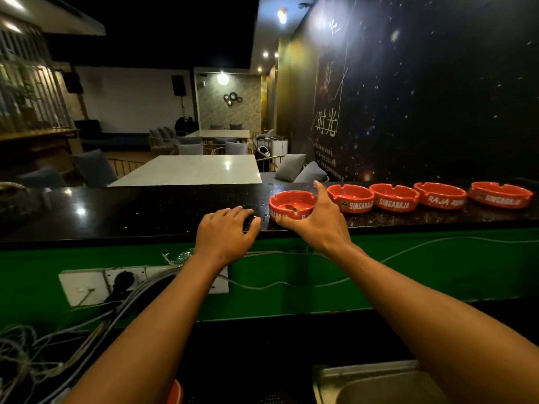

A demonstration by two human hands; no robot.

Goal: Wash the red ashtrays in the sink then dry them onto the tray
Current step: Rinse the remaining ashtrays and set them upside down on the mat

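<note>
Several red ashtrays marked SINGARAJA stand in a row along the black counter [131, 217]. The leftmost ashtray [287, 204] holds brown dirt inside. My right hand [318, 220] wraps around its right side, thumb on the far rim and fingers under the near wall. Further right in the row stand the second ashtray [351, 198], the third ashtray [394, 197] and more. My left hand [226, 231] lies flat on the counter's near edge, left of the ashtray, with nothing in it. A corner of the steel sink [376, 383] shows at the bottom right.
Below the counter runs a green panel [437, 272] with a loose white cable across it. A white socket plate [87, 287] with a black plug and a tangle of cables sits at the lower left. Beyond the counter are white tables and grey chairs.
</note>
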